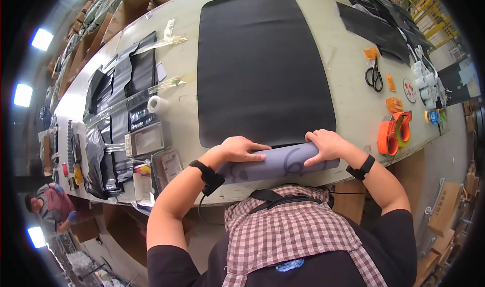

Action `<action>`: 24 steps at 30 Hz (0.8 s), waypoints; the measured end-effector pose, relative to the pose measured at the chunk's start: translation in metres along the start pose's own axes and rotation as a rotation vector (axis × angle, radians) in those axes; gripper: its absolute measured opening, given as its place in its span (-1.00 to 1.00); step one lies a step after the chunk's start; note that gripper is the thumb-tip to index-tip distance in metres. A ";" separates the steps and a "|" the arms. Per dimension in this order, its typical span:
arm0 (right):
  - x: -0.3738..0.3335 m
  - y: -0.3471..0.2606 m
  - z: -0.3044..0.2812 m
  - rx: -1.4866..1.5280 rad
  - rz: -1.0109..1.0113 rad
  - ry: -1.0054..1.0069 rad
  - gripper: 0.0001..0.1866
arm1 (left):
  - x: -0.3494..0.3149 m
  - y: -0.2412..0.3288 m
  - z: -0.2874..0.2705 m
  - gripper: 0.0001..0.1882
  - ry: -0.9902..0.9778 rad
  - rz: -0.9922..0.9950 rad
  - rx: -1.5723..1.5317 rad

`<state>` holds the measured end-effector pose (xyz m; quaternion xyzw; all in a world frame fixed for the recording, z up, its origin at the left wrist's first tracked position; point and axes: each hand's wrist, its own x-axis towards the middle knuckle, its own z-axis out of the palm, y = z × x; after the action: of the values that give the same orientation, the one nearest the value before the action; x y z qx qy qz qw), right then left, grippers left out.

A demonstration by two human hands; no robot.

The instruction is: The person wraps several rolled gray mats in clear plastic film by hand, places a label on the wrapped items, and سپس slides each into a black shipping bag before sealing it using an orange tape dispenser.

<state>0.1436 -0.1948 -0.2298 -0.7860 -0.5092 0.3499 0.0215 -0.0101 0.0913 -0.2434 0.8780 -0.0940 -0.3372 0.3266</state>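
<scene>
A large black mat with rounded corners lies flat on the pale table. Its near end is curled into a roll that shows a grey-purple underside with dark curved markings. My left hand presses on the left part of this roll, its fingers bent over the top. Toward the right end, my right hand grips the roll, thumb on the near side and fingers over the far side. Both hands are closed on the mat, and their palms are hidden.
Left of the mat are black plastic bags, a white tape roll and a clear box. At right lie scissors, orange tape dispensers and more black bags. Another person is at far left.
</scene>
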 end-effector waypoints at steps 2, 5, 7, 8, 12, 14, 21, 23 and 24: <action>-0.003 -0.001 -0.003 0.084 0.016 0.065 -0.15 | 0.009 0.002 -0.004 -0.32 -0.054 -0.051 0.024; -0.003 0.003 -0.003 0.196 -0.018 0.110 -0.23 | 0.016 0.020 -0.020 -0.26 -0.135 -0.168 0.035; -0.008 -0.002 -0.006 0.206 -0.001 0.102 -0.29 | 0.023 0.016 -0.021 -0.27 -0.137 -0.197 0.014; -0.008 -0.005 -0.006 0.216 0.016 0.094 -0.35 | 0.027 0.003 -0.014 -0.39 0.002 -0.159 -0.040; -0.011 -0.014 0.010 0.072 0.119 0.182 -0.39 | 0.034 -0.031 -0.012 -0.66 -0.001 -0.290 -0.773; -0.011 -0.015 0.020 0.033 0.130 0.256 -0.39 | 0.031 -0.018 -0.012 -0.66 0.014 -0.247 -0.558; 0.003 0.000 0.028 0.159 0.167 0.406 -0.51 | -0.002 -0.029 -0.010 -0.52 0.015 -0.156 -0.480; 0.008 0.005 0.031 0.127 0.170 0.486 -0.55 | -0.030 -0.043 -0.009 -0.53 0.068 -0.269 -0.456; 0.012 0.006 0.032 0.094 0.181 0.563 -0.59 | -0.047 -0.054 -0.006 -0.54 0.070 -0.285 -0.511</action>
<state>0.1328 -0.1984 -0.2627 -0.8925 -0.3941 0.1420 0.1669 -0.0448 0.1543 -0.2498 0.7828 0.1297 -0.3620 0.4893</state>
